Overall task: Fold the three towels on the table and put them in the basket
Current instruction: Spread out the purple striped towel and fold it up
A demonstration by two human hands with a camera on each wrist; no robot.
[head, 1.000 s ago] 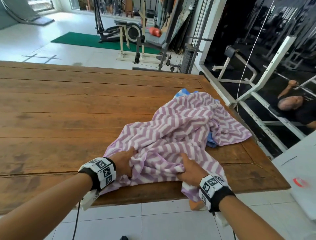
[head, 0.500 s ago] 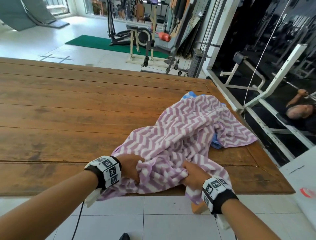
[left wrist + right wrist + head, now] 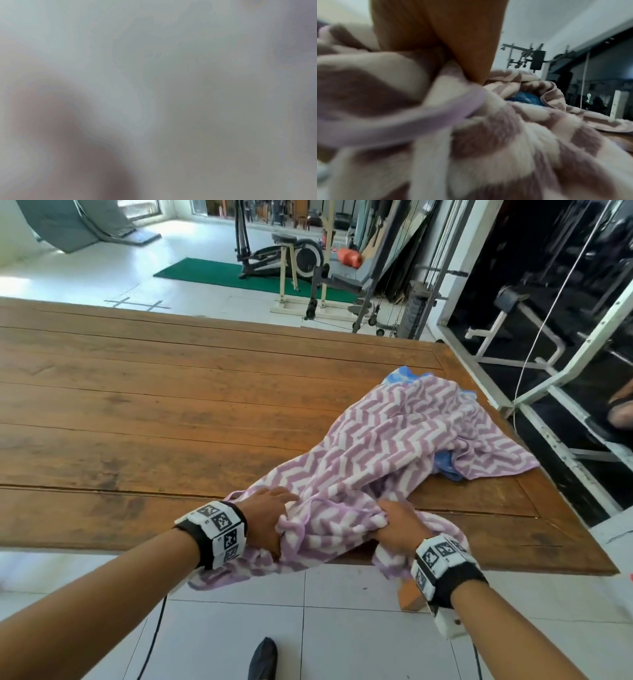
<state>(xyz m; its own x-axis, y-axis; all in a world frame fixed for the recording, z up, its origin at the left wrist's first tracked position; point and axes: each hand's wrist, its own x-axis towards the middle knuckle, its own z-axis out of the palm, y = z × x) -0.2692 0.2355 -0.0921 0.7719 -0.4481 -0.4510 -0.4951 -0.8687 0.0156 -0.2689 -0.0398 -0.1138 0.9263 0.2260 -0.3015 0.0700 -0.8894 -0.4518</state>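
Observation:
A purple-and-white zigzag towel (image 3: 387,450) lies crumpled on the right part of the wooden table (image 3: 171,405), its near end hanging over the front edge. My left hand (image 3: 270,517) grips a bunch of it at the table's edge. My right hand (image 3: 394,525) grips another bunch a little to the right; its finger (image 3: 462,40) presses into the cloth (image 3: 488,135). A blue towel (image 3: 445,465) peeks out from under the purple one, also seen as a blue patch (image 3: 523,99). The left wrist view is a grey blur. No basket is in view.
Gym machines (image 3: 298,258) and a green mat (image 3: 239,273) stand beyond the table's far edge. A white metal frame (image 3: 561,364) runs along the table's right side. White floor tiles (image 3: 308,628) lie below the near edge.
Both hands have drawn the towel's near end toward me, so more of it hangs over the front edge. The view has shifted, the table sitting more to the left.

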